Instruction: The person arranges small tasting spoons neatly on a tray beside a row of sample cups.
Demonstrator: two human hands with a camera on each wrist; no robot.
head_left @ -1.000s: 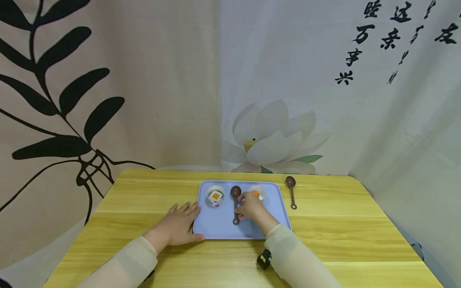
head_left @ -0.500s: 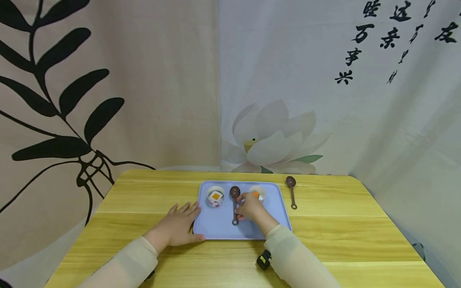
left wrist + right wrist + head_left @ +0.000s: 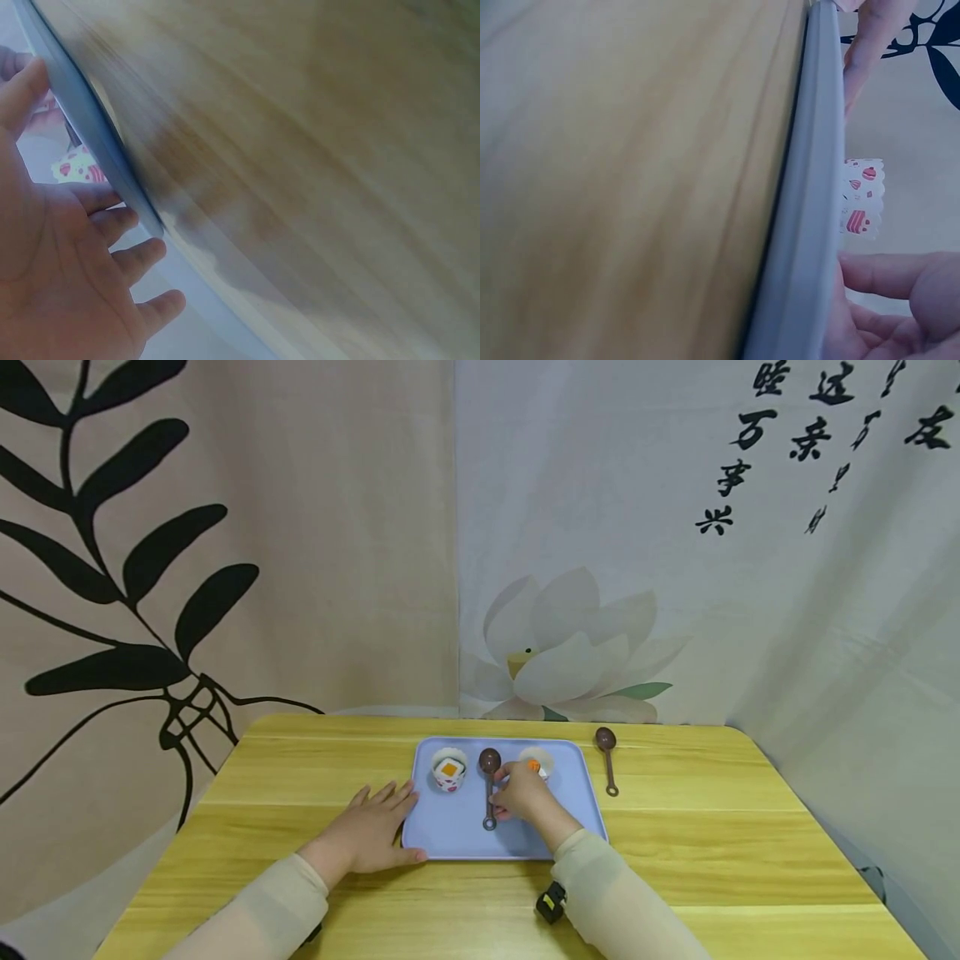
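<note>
A brown spoon (image 3: 490,762) with a round bowl and a ringed handle end lies lengthwise on the light blue tray (image 3: 450,835), between two small cups. My right hand (image 3: 527,796) holds the spoon's handle near its middle, thumb and fingertips at its right side. My left hand (image 3: 372,829) rests at the tray's left edge, fingers spread and straight, thumb by the near left corner. The left printed paper cup (image 3: 448,782) holds a white piece with an orange square on top. Behind my right hand, the other cup (image 3: 545,758) shows something orange and is partly hidden.
A second brown spoon (image 3: 606,739) lies on the wooden table (image 3: 712,827), right of the tray. Curtains (image 3: 375,568) with printed leaves, a lotus and writing hang behind the table's far edge. In the right wrist view, the tray's rim (image 3: 810,172) hides part of the hand.
The spoon on the tray has shifted very slightly left at my right fingertips. Both hands stay nearly where they were.
</note>
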